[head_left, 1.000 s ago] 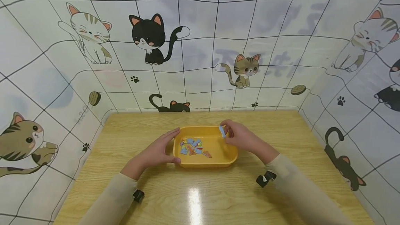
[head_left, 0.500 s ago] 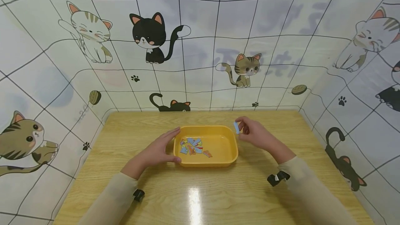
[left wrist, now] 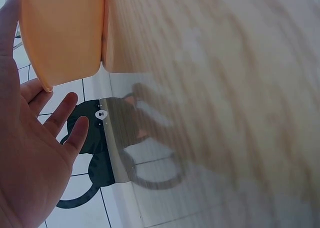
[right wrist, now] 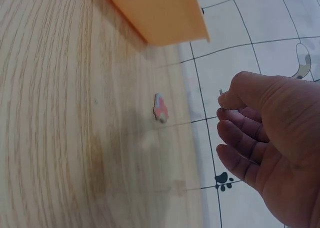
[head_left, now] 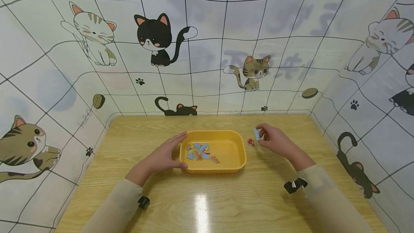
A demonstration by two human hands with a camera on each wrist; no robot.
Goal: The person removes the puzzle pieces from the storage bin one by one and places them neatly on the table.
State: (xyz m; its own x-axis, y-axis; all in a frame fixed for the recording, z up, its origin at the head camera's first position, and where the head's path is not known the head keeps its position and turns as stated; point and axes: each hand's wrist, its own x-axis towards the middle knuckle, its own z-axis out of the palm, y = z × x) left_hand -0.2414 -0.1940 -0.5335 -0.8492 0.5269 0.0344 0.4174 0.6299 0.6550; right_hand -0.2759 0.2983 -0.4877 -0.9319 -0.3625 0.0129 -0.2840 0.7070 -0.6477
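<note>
In the head view, a yellow plastic tray (head_left: 226, 157) sits on the wooden table. Several flat printed puzzle pieces (head_left: 198, 151), blue, orange and yellow, lie heaped in its left half. My left hand (head_left: 163, 156) spans the tray's left end with fingers spread, thumb at the near corner and index finger at the far one. Right of the tray, my right hand (head_left: 275, 140) pinches a narrow light-blue puzzle piece (head_left: 257, 134) just above the table. In the right wrist view only a sliver of it shows at the fingertips. A small red piece (head_left: 250, 142) lies between tray and hand.
The wooden table (head_left: 161, 204) meets cat-printed walls (head_left: 207, 56) at the back and sides. Dark wrist devices (head_left: 295, 185) sit on both sleeves. Glare brightens the table's near middle.
My right hand has moved right with the light-blue puzzle piece, from over the tray to the table beside it. The red piece has come into view. My left hand stays at the tray.
</note>
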